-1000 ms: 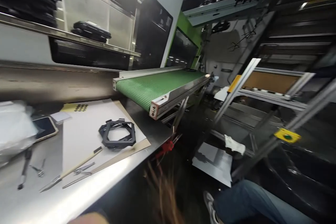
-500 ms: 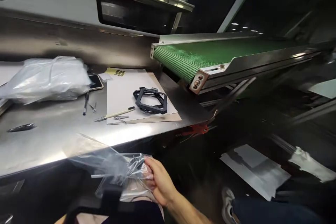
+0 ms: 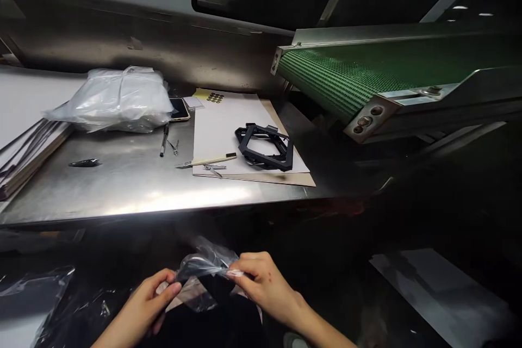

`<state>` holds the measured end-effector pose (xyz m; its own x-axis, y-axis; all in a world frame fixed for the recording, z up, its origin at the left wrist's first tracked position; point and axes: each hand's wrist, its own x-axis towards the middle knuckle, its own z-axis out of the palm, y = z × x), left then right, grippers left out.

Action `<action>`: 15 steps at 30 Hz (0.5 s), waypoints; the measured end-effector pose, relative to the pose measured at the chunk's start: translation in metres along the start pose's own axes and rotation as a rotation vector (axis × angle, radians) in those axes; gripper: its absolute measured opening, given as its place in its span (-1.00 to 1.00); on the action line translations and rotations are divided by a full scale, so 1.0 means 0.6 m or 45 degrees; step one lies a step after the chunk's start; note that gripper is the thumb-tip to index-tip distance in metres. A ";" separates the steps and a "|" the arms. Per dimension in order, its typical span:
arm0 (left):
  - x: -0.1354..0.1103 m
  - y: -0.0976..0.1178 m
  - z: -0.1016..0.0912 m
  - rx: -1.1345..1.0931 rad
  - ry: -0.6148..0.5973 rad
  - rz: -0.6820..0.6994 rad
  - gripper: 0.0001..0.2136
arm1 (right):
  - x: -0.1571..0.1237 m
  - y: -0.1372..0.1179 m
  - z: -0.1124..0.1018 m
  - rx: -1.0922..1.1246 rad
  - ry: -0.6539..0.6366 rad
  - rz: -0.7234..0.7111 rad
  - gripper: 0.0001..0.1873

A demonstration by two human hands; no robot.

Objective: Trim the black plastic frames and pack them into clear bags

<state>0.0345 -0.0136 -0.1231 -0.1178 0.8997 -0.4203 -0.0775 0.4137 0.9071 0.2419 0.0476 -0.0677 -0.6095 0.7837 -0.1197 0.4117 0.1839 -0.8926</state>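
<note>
Below the table edge, my left hand (image 3: 142, 304) and my right hand (image 3: 265, 285) both pinch a crumpled clear plastic bag (image 3: 202, 269) between them. Dark clothing lies under the hands. On the steel table (image 3: 122, 185), out of reach of neither hand's fingers by some distance, a white sheet on a tan board (image 3: 216, 141) carries a black hexagonal plastic frame (image 3: 265, 148) and a craft knife (image 3: 204, 161). Further left lie a bundle of plastic-wrapped material (image 3: 118, 102), a phone (image 3: 179, 110) and a black pen (image 3: 163, 140).
A green belt conveyor (image 3: 359, 70) with a metal frame juts over the table's right end. A stack of boards (image 3: 28, 157) lies at the table's left. More clear plastic (image 3: 41, 304) sits at lower left, and a pale sheet (image 3: 436, 293) lies low on the right.
My left hand has come into view and taken the bag too. The bag is gathered tighter between both hands. The view has turned left, shifting the table and conveyor rightward.
</note>
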 end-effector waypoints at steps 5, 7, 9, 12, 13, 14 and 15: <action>0.008 -0.003 -0.022 0.084 -0.158 -0.128 -0.57 | -0.008 0.001 0.048 -0.160 -0.191 -0.116 -0.69; 0.015 -0.003 -0.027 0.073 -0.192 -0.170 -0.38 | 0.006 -0.004 0.078 -0.194 -0.293 -0.228 -0.74; 0.018 -0.008 -0.034 0.052 -0.223 -0.225 -0.46 | 0.018 -0.001 0.101 -0.225 -0.407 -0.336 -0.79; 0.015 -0.026 -0.051 0.023 -0.199 -0.300 -0.74 | 0.017 0.025 0.106 -0.294 -0.413 -0.317 -0.79; 0.012 -0.033 -0.057 0.017 -0.173 -0.320 -0.76 | 0.012 0.039 0.103 -0.320 -0.350 -0.250 -0.77; 0.008 -0.040 -0.062 0.005 -0.150 -0.343 -0.75 | 0.005 0.054 0.099 -0.343 -0.277 -0.172 -0.74; 0.005 -0.047 -0.066 -0.012 -0.132 -0.370 -0.74 | -0.003 0.069 0.096 -0.358 -0.215 -0.099 -0.72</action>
<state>-0.0027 -0.0282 -0.1509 0.0122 0.7537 -0.6571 -0.1021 0.6547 0.7490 0.2212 0.0193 -0.1298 -0.7405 0.6557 -0.1475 0.5162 0.4142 -0.7497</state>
